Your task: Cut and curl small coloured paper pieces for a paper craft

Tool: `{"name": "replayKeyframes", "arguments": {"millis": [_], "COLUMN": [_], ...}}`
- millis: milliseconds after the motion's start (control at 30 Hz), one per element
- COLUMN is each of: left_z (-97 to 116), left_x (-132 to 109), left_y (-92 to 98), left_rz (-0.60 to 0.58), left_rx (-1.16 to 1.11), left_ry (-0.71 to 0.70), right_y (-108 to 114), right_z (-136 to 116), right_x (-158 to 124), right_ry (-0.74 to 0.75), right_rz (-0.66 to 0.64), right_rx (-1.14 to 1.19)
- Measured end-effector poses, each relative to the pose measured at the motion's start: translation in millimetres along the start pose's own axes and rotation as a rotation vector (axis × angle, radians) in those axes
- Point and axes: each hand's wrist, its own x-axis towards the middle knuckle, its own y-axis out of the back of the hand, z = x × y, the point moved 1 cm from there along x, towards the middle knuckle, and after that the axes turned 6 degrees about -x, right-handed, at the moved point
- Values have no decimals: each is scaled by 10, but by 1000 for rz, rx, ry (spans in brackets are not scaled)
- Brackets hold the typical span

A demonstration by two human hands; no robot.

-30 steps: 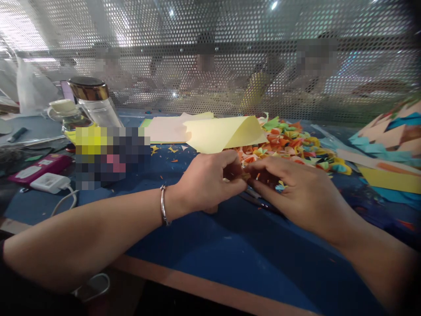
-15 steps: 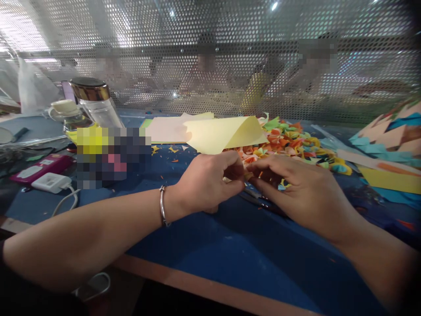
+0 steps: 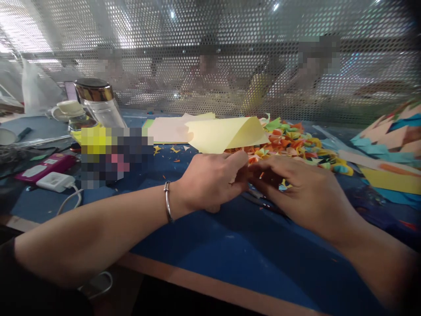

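Observation:
My left hand (image 3: 215, 182), with a silver bangle at the wrist, is closed in a pinch above the blue table. Its fingertips meet those of my right hand (image 3: 296, 186), which is also pinched, thumb against fingers. Whatever lies between them is too small and hidden to make out. Just beyond the hands spreads a heap of small folded paper pieces (image 3: 296, 140) in orange, yellow and green. Behind my left hand a pale yellow paper sheet (image 3: 223, 134) with a curled edge lies on other sheets. Under my right hand lies a dark, slim tool (image 3: 263, 202), partly covered.
At the left stand a clear bottle (image 3: 105, 109) with a dark lid and a white-capped bottle (image 3: 74, 116). A white charger (image 3: 55, 181) with its cable sits by a magenta box (image 3: 46, 166). Layered folded paper (image 3: 394, 131) rises at right. A perforated metal screen (image 3: 184, 26) closes the back.
My hands stay together at nearly the same place. The left hand has turned slightly and its fingers have closed in, hiding the gap between the fingertips. The view has shifted a little.

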Motion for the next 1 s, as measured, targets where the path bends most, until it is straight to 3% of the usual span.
{"name": "replayKeyframes", "arguments": {"millis": [133, 500, 1000], "left_z": [5, -55, -27], "left_x": [-11, 8, 35], "left_y": [14, -97, -11], "left_rz": [35, -19, -25], "left_rx": [-9, -554, -581], "left_ry": [-12, 251, 227], "right_y": [7, -27, 3], "right_z": [-12, 7, -19], "right_x": [5, -11, -9], "right_ry": [7, 1, 8], "right_rz": [22, 1, -56], "right_rx": [-19, -7, 65]}}
